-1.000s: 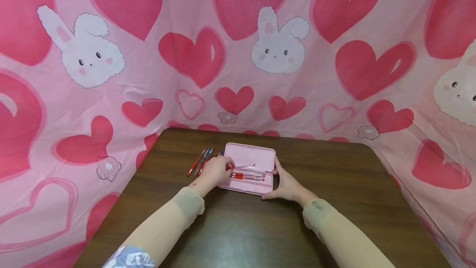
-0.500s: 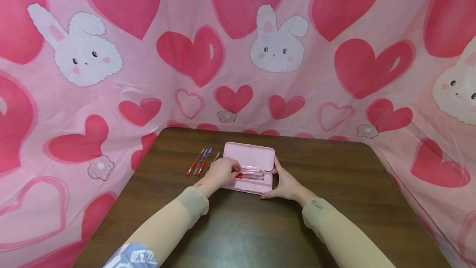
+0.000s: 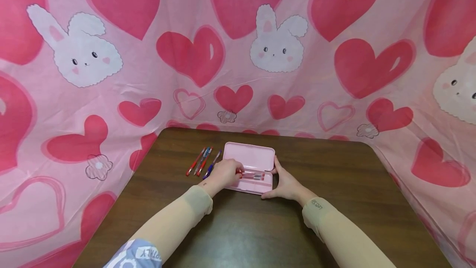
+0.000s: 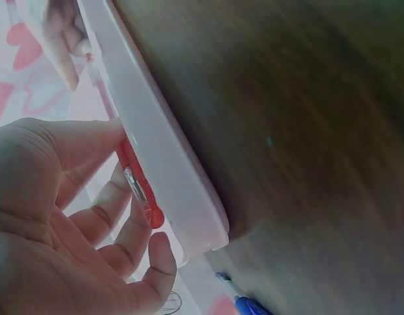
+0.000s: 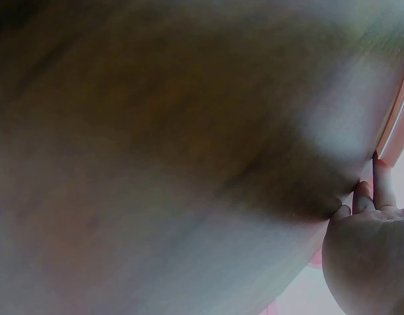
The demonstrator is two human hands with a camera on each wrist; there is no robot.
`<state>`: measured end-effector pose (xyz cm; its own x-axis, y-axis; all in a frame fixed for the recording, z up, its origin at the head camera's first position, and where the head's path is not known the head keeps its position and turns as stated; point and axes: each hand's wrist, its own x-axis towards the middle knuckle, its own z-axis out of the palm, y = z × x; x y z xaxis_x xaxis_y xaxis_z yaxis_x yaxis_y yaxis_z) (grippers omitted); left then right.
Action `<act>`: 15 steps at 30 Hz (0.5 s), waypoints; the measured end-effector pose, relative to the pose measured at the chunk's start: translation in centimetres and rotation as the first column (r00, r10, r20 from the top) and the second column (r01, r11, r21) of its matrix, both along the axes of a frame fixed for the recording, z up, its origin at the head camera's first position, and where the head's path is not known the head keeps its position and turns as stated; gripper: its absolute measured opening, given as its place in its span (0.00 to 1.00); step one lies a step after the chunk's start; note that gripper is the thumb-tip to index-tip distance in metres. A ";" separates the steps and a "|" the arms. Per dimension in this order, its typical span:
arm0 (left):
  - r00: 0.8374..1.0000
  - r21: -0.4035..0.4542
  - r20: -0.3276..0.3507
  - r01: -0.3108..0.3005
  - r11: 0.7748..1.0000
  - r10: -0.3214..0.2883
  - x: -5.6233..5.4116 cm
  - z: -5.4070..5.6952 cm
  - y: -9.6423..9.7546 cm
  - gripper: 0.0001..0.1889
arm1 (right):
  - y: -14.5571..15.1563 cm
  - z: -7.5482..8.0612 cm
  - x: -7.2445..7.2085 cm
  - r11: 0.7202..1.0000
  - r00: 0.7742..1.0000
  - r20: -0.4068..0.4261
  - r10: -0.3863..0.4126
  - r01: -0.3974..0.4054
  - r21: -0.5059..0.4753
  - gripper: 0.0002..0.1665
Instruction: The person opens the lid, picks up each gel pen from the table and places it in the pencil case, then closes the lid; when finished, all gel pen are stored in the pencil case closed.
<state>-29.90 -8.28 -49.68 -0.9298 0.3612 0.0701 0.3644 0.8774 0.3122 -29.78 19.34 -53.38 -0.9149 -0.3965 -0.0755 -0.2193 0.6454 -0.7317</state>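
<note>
Rightward shifts my left hand [image 3: 225, 172], pinching a red pen [image 4: 141, 187] at the left of the open pink case [image 3: 249, 156]; my right hand [image 3: 285, 183] grips the case's right end. I seem to be laying the pen in; next calls for letting go.

Pink cloth [image 3: 238, 73] with red hearts [image 3: 191, 55] and white rabbits [image 3: 277, 53] hangs behind and beside a glossy brown table [image 3: 241, 230].

It's a dark brown wood-grain surface [image 3: 241, 235], and right on it there's an open pink rectangular case [image 3: 253, 156], a slim blue-purple pen [image 3: 209, 170] just left of that, then some slim red and blue pens [image 3: 204, 163] further left.
</note>
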 end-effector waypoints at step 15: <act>0.997 0.045 0.081 -0.012 0.999 0.008 -0.4 -0.5 0.1 0.04 | -0.1 0.0 0.0 1.000 1.000 -0.008 -0.002 0.002 -0.003 0.98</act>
<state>-30.26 -8.19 -50.17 -0.9367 0.3501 0.0110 0.3278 0.8652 0.3795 -29.78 19.29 -53.37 -0.9162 -0.3952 -0.0669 -0.2240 0.6433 -0.7321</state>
